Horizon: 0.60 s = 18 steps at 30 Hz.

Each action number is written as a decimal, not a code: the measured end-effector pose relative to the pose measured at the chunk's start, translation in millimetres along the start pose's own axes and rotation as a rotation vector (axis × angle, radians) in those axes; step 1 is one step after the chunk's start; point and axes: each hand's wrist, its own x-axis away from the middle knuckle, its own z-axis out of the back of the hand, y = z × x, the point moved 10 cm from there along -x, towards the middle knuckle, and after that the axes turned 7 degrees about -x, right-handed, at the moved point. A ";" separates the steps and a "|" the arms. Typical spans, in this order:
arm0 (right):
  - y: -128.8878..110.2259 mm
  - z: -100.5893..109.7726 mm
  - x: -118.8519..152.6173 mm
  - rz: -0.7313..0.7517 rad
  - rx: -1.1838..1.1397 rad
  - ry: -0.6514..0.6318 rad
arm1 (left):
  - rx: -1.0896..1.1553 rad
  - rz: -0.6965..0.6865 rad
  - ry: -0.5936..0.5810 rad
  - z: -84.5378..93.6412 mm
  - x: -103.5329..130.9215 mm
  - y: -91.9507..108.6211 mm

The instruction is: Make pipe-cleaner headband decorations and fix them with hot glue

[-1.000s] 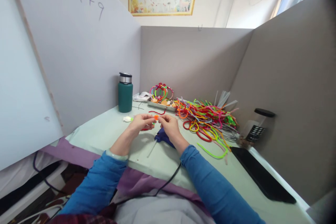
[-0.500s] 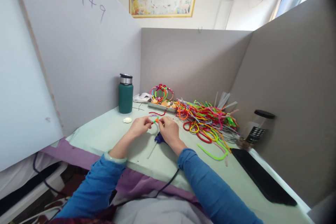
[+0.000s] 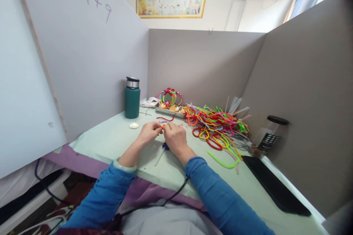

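Note:
My left hand [image 3: 150,133] and my right hand [image 3: 175,137] meet above the table, fingertips pinched close together. Between them is a small piece of colored pipe cleaner [image 3: 163,126], with orange and lilac showing; most of it is covered by my fingers. Under my right hand lies a blue tool [image 3: 166,146] with a thin pale stick poking out toward me; the hand hides much of it, and a dark cord [image 3: 176,192] runs off the near table edge. A red pipe cleaner [image 3: 165,118] rests just beyond my fingers.
A green bottle [image 3: 132,99] stands at the left, near a small white blob [image 3: 134,126]. Behind is a metal tray [image 3: 168,111] with pipe-cleaner rings [image 3: 170,97]. Right are a pipe-cleaner heap [image 3: 217,119], a jar [image 3: 270,136] and a black slab [image 3: 275,185]. Grey partitions [image 3: 204,58] surround the table.
My hands have drawn closer together, the left shifting right and the right slightly left. Less of the pipe cleaner shows between my fingers, and more of the blue tool is covered.

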 end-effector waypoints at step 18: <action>48.8 -1.0 14.3 -0.485 -0.686 0.135 | 0.415 0.051 0.022 4.8 8.5 17.8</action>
